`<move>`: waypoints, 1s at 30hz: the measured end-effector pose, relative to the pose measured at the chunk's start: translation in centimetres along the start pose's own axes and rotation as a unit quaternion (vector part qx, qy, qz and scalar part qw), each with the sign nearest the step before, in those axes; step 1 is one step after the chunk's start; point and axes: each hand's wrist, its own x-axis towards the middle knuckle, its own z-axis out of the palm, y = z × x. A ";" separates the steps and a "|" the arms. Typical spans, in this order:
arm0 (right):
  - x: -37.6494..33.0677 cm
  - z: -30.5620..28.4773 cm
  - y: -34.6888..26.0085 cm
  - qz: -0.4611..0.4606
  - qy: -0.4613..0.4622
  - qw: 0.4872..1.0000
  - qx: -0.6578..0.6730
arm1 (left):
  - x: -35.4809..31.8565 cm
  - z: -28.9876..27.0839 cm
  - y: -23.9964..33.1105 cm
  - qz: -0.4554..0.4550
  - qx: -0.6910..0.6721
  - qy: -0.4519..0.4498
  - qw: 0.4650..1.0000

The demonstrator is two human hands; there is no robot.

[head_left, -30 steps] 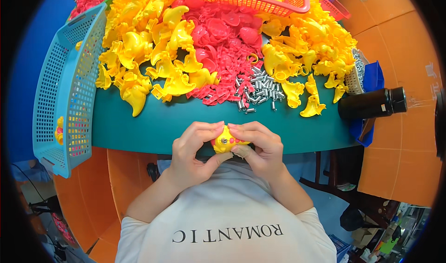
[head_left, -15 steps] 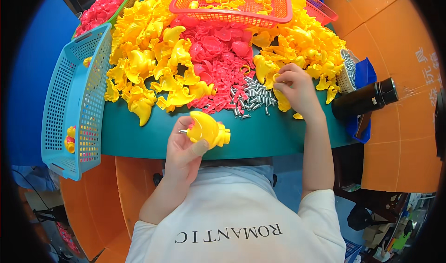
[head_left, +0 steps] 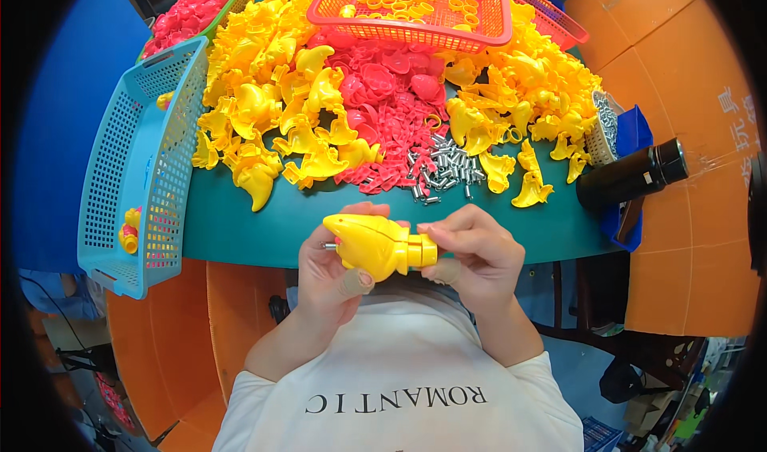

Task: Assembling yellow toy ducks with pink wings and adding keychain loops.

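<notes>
Yellow plastic toy (head_left: 367, 244) is grasped by curled left fingers (head_left: 369, 209), its ringed end (head_left: 427, 250) pinched by right fingers (head_left: 459, 238).

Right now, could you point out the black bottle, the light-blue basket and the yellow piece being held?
Black bottle (head_left: 627, 175), head view: middle of its body.
Light-blue basket (head_left: 171, 160), head view: its perforated right wall.
Yellow piece (head_left: 375, 246), head view: its broad middle.

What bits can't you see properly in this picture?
All in the head view:
- The underside of the yellow toy piece: turned away from the camera, with the left hand around it.
- Part of its narrow end: the right hand covers it.
- How many silver pieces there are: too small and heaped up.
- The far rim of the red basket: cut off by the top edge.
</notes>
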 end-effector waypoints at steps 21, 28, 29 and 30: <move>3.7 2.5 1.7 0.104 -0.024 0.973 -0.203 | 0.0 -5.1 15.1 0.485 0.669 0.423 0.371; 4.5 6.7 5.1 0.006 -0.104 0.903 -0.417 | -0.1 -7.2 19.3 0.109 0.760 0.482 0.422; 5.0 7.3 5.5 0.020 -0.079 0.892 -0.444 | 0.3 -6.4 18.4 0.151 0.751 0.479 0.429; 5.4 7.7 5.9 0.041 -0.071 0.878 -0.471 | 0.6 -5.6 17.6 0.152 0.751 0.477 0.431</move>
